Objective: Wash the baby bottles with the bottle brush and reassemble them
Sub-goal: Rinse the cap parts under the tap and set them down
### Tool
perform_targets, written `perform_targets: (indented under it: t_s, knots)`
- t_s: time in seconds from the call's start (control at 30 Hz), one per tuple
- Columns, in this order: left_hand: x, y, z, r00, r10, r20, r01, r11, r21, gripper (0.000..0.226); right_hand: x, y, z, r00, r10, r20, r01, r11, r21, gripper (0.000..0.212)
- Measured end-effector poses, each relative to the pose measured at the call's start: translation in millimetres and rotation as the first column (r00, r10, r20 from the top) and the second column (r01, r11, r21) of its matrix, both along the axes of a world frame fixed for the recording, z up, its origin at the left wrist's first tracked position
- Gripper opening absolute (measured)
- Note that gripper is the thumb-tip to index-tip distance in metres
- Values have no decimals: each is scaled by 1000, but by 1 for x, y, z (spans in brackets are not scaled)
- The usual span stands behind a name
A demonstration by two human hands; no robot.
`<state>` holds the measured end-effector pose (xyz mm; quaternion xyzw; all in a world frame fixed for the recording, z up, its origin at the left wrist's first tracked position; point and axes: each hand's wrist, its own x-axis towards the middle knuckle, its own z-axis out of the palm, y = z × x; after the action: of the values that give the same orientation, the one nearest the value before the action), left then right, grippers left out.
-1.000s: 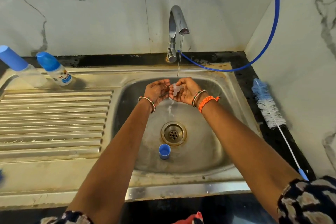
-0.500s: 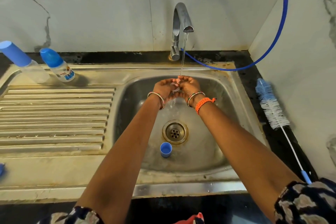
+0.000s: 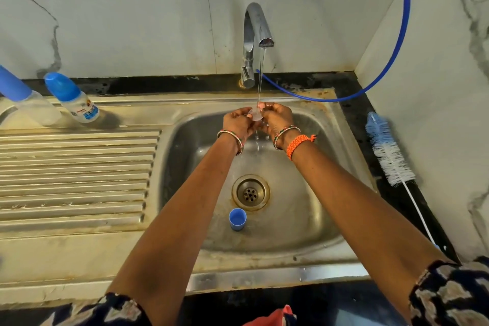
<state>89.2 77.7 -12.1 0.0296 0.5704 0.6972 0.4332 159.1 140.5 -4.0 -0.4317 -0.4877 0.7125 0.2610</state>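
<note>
My left hand and my right hand meet under the running tap, both pinching a small clear teat in the water stream. A blue bottle ring stands in the sink basin near the drain. Two capped baby bottles stand at the back left: one with a printed label, one plain. The blue-and-white bottle brush lies on the counter to the right of the sink.
A ribbed steel drainboard fills the left side. A blue hose loops from behind the tap up the right wall. Marble walls close in behind and on the right.
Both hands have stayed under the stream and closed together on the teat, turning it in the water. The view shifted slightly; nothing else moved.
</note>
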Motion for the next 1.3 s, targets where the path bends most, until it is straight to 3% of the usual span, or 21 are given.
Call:
perform_targets:
  t_s: [0.13,0.33,0.43,0.5,0.63,0.7,0.77,0.8,0.87,0.97,1.07,1.3]
  knots:
    - [-6,0,-3,998,52,-21,-53,995,-87,18,1,1,-8,975,38,220,-103,951,291,16]
    - [-11,-6,-9,986,-54,-160,33,991,-130,34,7,-3,-5,869,200,453,-449,703,551,37]
    - [-12,-8,-11,972,-69,-226,37,989,-142,48,5,-6,-4,874,65,481,-424,586,691,37]
    - [-16,-11,-12,957,-52,-284,5,987,-163,53,5,-6,-5,889,41,457,-388,597,702,37]
    - [-22,-22,-16,965,-62,-254,2,973,-230,51,6,-14,-15,819,145,555,-513,618,596,30]
    - [-22,-26,-18,993,-23,-113,2,984,-176,44,4,-14,-15,881,140,453,-390,758,524,33]
    - [-22,-28,-17,996,-57,-71,44,984,-170,38,2,-14,-3,930,259,260,-308,936,168,24]
    - [-22,-30,-18,995,-71,-72,58,983,-173,35,2,-13,1,942,296,155,-294,955,-37,18]
    - [-22,-33,-17,997,-66,-46,62,994,-87,33,5,-10,5,960,272,61,-251,939,-234,19]
    - [-22,-38,-14,987,-108,-122,114,993,41,37,8,-9,4,968,252,-11,-243,920,-306,21]
    - [-17,-35,-12,959,-185,-216,193,981,18,36,10,-9,6,974,225,-26,-221,919,-326,21]
    - [-13,-13,-5,918,-187,-349,162,982,-100,39,13,-1,9,986,149,-71,-165,909,-382,19]
